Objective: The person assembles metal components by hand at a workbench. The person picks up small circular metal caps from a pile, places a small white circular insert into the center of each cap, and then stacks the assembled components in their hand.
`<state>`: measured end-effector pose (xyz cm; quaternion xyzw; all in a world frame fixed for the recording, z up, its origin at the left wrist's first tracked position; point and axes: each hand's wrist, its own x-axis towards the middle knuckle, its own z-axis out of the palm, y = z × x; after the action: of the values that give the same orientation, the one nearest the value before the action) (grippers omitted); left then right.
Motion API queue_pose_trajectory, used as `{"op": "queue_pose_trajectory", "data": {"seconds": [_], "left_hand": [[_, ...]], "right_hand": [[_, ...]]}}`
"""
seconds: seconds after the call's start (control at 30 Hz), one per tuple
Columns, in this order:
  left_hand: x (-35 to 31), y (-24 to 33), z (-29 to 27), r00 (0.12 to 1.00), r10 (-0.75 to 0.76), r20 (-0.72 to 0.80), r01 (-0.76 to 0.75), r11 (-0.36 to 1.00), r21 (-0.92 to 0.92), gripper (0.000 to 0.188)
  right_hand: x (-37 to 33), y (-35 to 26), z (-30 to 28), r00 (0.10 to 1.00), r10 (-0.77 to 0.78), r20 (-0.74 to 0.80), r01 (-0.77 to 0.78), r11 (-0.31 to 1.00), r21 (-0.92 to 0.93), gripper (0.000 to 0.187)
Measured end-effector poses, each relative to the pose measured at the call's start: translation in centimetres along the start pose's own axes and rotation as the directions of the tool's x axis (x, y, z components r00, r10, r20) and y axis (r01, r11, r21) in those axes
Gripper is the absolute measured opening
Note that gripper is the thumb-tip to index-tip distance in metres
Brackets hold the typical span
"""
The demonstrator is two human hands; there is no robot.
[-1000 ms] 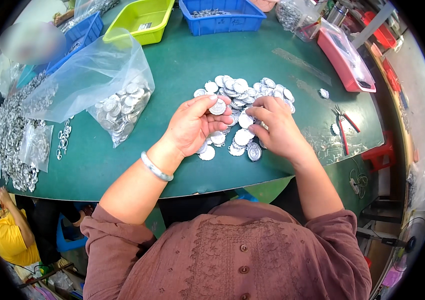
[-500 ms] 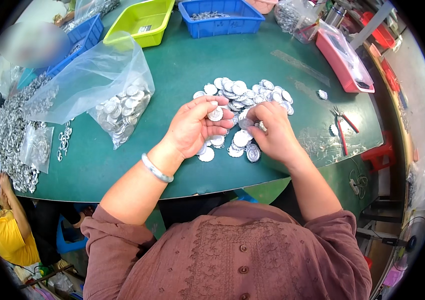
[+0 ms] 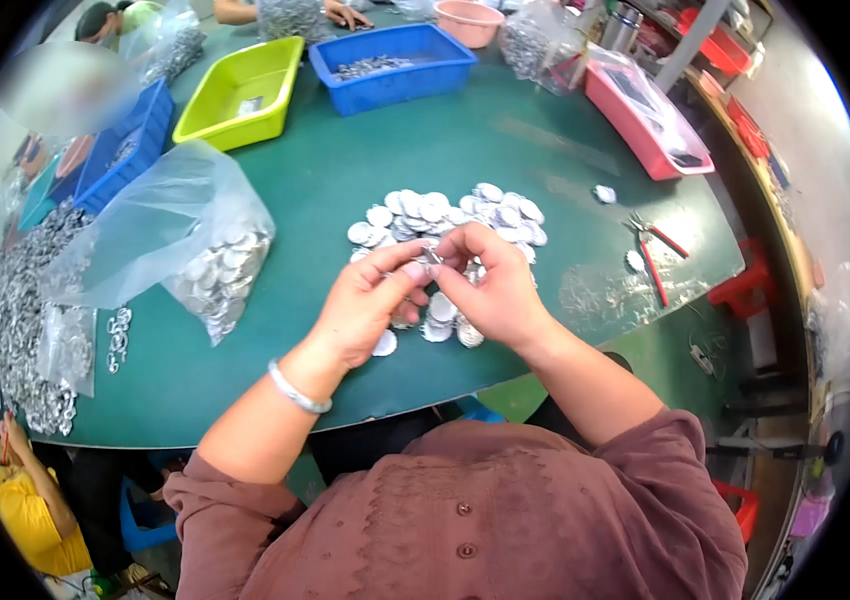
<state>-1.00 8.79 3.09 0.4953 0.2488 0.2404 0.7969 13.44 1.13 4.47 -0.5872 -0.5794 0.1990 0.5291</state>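
Observation:
Both my hands meet over the green tabletop, pinching a small silvery metal piece [image 3: 432, 257], probably a round medallion, mostly covered by the fingers. My left hand [image 3: 360, 305] grips it between thumb and forefinger, with the other fingers curled beneath. From the other side my right hand [image 3: 495, 285] closes its thumb and forefinger on it. Just beyond and below the hands lies a loose pile of round silvery medallions [image 3: 420, 208] with scalloped edges. One medallion [image 3: 385, 344] rests apart, beside my left wrist.
A clear plastic bag of medallions [image 3: 220, 275] stands left, near a heap of silvery metal parts [image 3: 20, 320]. Red-handled pliers [image 3: 653, 262] lie right. Yellow-green [image 3: 275, 90], blue [image 3: 405, 92] and pink [image 3: 660, 160] bins stand farther off. Other people sit at the table.
My right hand has lifted from the pile and come over to my left hand. The medallion on my left fingers is now pinched between both hands. The view has shifted slightly.

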Motion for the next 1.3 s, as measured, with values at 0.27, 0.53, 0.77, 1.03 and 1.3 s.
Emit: {"op": "queue_pose_trajectory", "data": {"seconds": [0.27, 0.53, 0.77, 1.03, 1.3], "left_hand": [[0.8, -0.1, -0.7, 0.995, 0.005, 0.096, 0.007, 0.991, -0.132, 0.026], [0.5, 0.4, -0.7, 0.993, 0.014, 0.115, -0.017, 1.0, 0.026, 0.026], [1.2, -0.2, -1.5, 0.996, -0.029, 0.079, 0.048, 0.965, -0.257, 0.027], [0.8, 0.1, -0.8, 0.989, -0.068, 0.134, 0.106, 0.947, -0.302, 0.028], [1.5, 0.0, -2.0, 0.981, -0.066, 0.185, 0.148, 0.866, -0.477, 0.036]], "right_hand": [[-0.4, 0.7, 0.5, 0.993, -0.114, -0.03, 0.118, 0.981, 0.157, 0.018], [0.1, 0.5, -0.5, 0.96, 0.213, 0.182, -0.269, 0.881, 0.389, 0.025], [0.0, 0.4, 0.0, 0.959, 0.269, 0.092, -0.277, 0.817, 0.506, 0.024], [-0.1, 0.9, 0.5, 0.997, 0.055, -0.058, -0.04, 0.97, 0.239, 0.024], [0.2, -0.5, -1.4, 0.984, -0.18, 0.007, 0.18, 0.979, -0.097, 0.024]]}}
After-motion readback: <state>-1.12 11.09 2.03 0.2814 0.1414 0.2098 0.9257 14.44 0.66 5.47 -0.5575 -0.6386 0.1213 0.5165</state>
